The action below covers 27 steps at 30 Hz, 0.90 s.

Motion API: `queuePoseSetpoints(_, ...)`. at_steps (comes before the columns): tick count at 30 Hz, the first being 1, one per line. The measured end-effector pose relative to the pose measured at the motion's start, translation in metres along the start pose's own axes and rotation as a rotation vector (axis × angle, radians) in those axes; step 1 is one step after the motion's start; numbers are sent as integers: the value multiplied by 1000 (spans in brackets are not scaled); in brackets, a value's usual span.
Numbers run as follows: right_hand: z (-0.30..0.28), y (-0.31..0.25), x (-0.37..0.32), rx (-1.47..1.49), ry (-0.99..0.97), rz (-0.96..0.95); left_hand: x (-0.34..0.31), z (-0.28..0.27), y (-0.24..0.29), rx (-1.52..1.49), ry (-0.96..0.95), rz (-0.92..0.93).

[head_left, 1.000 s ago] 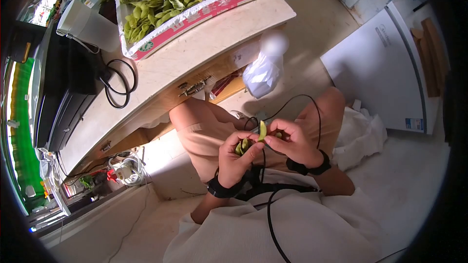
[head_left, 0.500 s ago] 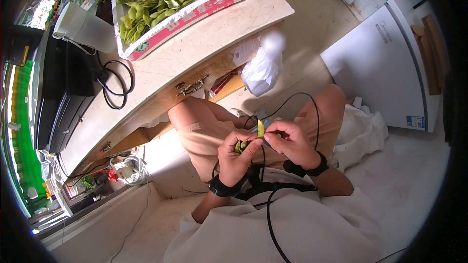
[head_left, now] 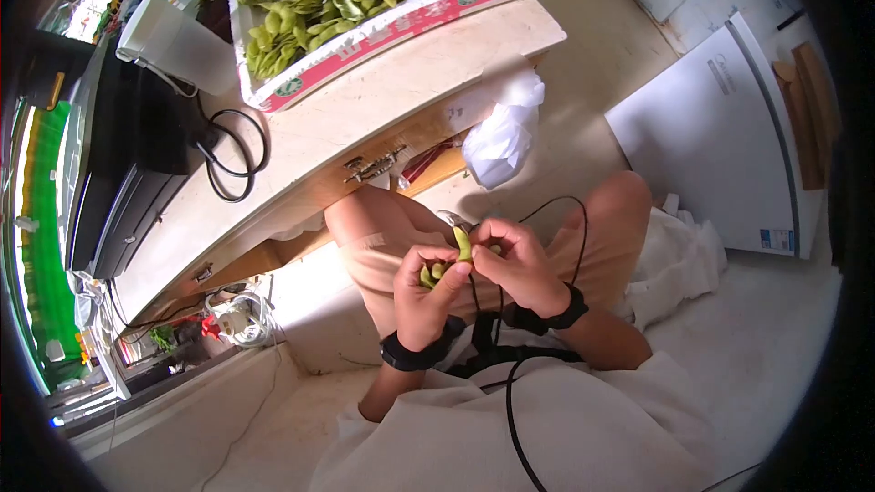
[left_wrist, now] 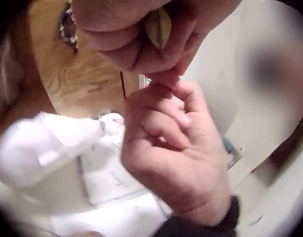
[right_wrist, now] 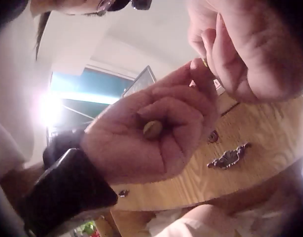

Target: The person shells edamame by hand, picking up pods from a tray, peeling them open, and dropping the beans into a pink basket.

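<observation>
In the head view a green pod (head_left: 463,243) stands upright between the two hands, above the lap. My left hand (head_left: 425,296) pinches its lower end with thumb and forefinger, and more pods (head_left: 431,274) lie inside its curled fingers. My right hand (head_left: 521,266) meets the left at the fingertips, touching the pod's side, with something green partly hidden in its fingers. The left wrist view shows a pod (left_wrist: 158,27) in the left hand's curl. In the right wrist view a pod tip (right_wrist: 152,129) shows within a curled hand.
A pink-and-white box (head_left: 401,29) full of pods stands on the curved desk (head_left: 319,141), beside a white bucket (head_left: 173,41) and a looped black cable. A white bag (head_left: 503,138) hangs at the desk's edge. A small fridge (head_left: 720,137) is at the right.
Both hands, with the pod between them, have shifted slightly left in the head view. The desk and box appear a little further right after a small view shift.
</observation>
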State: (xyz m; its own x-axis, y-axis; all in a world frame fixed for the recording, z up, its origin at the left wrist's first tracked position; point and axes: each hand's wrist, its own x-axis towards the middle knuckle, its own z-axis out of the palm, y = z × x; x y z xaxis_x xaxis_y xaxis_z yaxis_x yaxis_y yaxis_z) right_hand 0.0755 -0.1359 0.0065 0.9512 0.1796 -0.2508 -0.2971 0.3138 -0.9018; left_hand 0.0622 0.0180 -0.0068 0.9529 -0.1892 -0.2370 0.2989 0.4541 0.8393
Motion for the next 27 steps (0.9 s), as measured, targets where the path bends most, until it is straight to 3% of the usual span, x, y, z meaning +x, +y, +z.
queuePoseSetpoints(1,2,0,3,-155,23,-41,0,1,2,340,92,135)
queuePoseSetpoints(2,5,-1,5,-155,14,-41,-1,1,6,341,99,140)
queuePoseSetpoints(4,14,-6,7,-265,15,-99,-4,3,18,732,131,346)
queuePoseSetpoints(6,19,-4,10,-302,5,-134,-6,-3,23,744,140,346)
queuePoseSetpoints(8,23,-1,11,-342,-4,-170,-9,-10,23,502,170,193)
queuePoseSetpoints(11,30,6,14,-320,26,-165,-7,-11,22,277,181,139)
queuePoseSetpoints(17,35,7,15,80,-23,85,-2,-13,23,-42,191,-4)
queuePoseSetpoints(21,35,5,17,200,-81,147,-1,-18,22,-141,177,-37)
queuePoseSetpoints(23,31,-1,20,201,-115,188,-3,-20,21,61,128,38)
queuePoseSetpoints(25,26,-6,24,0,-230,163,-5,-18,26,48,105,6)
queuePoseSetpoints(27,25,-9,25,-9,-256,139,-5,-20,28,36,78,-24)
